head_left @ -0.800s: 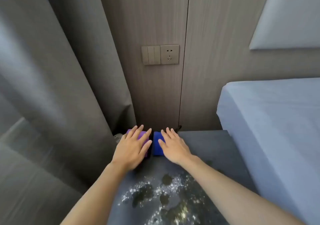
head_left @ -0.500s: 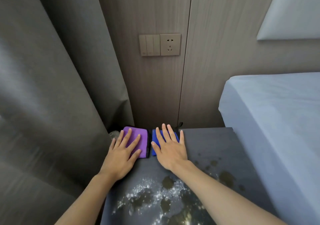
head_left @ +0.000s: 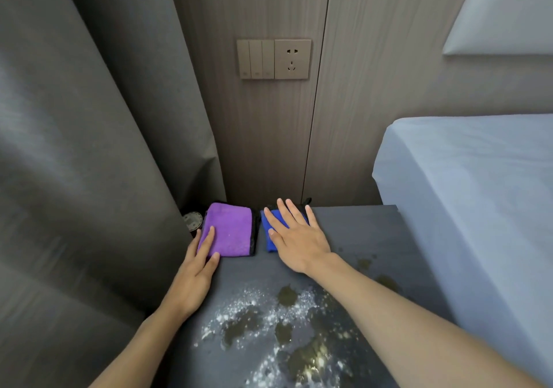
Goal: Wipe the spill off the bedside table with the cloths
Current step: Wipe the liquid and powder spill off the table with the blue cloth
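Head view: our left hand (head_left: 194, 274) and right hand (head_left: 299, 239) lay flat, fingers (head_left: 208, 239) straight, gripping nothing, on the folded purple plush cloth (head_left: 233, 232) and folded blue plush cloth (head_left: 270, 245) at the dark grey bench's (head_left: 374, 232) back edge. Both seemed soft, light and limp; we judged pinching a near edge best.

A heavy grey curtain (head_left: 89, 148) hangs in folds down the left side, and its hem hides part of a small round grey disc (head_left: 192, 221) at the far left corner of the surface (head_left: 359, 226). Behind stands a wood-grain wall panel (head_left: 263, 136) with a vertical seam. On it a beige three-rocker switch (head_left: 256, 59) touches a beige socket (head_left: 292, 59). A bed (head_left: 478, 193) in a pale blue sheet lies along the surface's right edge, and above it is a pale padded headboard panel (head_left: 508, 13).
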Demonstrator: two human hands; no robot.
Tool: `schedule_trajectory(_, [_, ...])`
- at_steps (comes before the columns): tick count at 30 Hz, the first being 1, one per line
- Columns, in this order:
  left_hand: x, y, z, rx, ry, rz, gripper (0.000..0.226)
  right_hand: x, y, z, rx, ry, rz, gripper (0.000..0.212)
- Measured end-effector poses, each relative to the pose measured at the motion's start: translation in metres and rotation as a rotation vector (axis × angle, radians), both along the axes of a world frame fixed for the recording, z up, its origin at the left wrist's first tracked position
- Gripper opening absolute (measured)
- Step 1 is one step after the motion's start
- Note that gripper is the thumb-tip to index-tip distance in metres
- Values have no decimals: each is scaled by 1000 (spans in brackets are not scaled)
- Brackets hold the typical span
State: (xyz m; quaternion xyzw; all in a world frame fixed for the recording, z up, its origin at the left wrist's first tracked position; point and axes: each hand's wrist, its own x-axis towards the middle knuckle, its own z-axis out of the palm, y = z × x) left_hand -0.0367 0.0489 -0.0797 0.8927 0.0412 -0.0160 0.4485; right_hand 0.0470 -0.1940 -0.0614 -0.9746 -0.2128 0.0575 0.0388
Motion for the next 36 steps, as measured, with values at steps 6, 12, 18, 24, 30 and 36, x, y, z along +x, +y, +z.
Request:
schedule_trajectory(6, [-3,-1,1,69,13,-13,53,3,-19,5,-20,28,36,53])
schedule_trajectory(12, [-5,-4,3,83,23,-6,51,5,-30,6,-6,42,11,52])
schedule_trajectory(18, [-3,-5,6,234,2,-16,58,7,-76,11,-41,54,-50,51])
schedule_trajectory(24, [-5,-8,10,438,-36,-20,62,8,-79,9,-42,51,-49,52])
schedule_trajectory(30, [-3,-6,5,510,-87,-75,59,8,-79,7,-60,46,-75,52])
schedule_trajectory(36, [-5,-6,7,397,-62,-90,58,6,-83,5,-48,38,-125,52])
